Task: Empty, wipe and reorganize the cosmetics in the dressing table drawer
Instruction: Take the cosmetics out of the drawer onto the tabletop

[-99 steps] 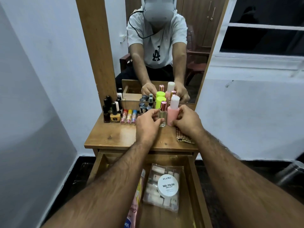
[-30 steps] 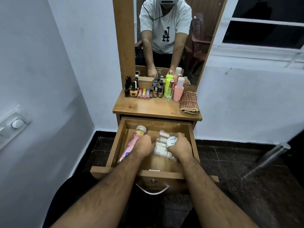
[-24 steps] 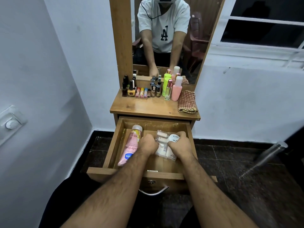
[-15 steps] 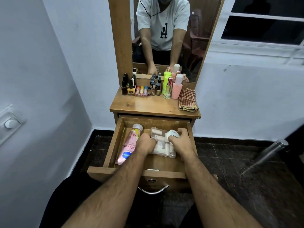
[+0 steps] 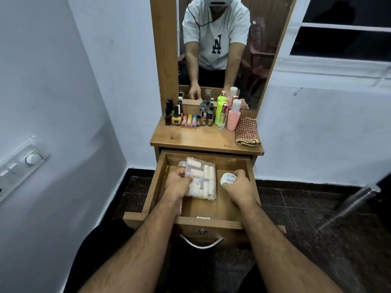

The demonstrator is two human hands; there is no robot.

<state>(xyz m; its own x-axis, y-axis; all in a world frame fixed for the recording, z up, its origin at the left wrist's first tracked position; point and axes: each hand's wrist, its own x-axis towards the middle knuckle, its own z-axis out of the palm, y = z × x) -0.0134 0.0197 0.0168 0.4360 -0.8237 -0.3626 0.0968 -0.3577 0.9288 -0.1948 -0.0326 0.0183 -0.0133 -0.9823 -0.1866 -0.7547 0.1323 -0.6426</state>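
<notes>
Now, step: emptying the drawer [image 5: 249, 170], judging by the bottles lined up on top.
Left hand [image 5: 176, 185]: fingers curled on the clear packet [image 5: 203, 178].
Right hand [image 5: 237, 186]: gripping the white round tub [image 5: 227, 179].
Next: likely lift both onto the tabletop [image 5: 203, 138], beside the checked cloth [image 5: 246, 131].

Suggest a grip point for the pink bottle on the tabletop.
Grip the pink bottle round its mid-body, coming from the front. It stands upright; a clear perfume bottle crowds its left, the checked cloth lies at its right, and the mirror blocks the back. The front looks clear.
</notes>
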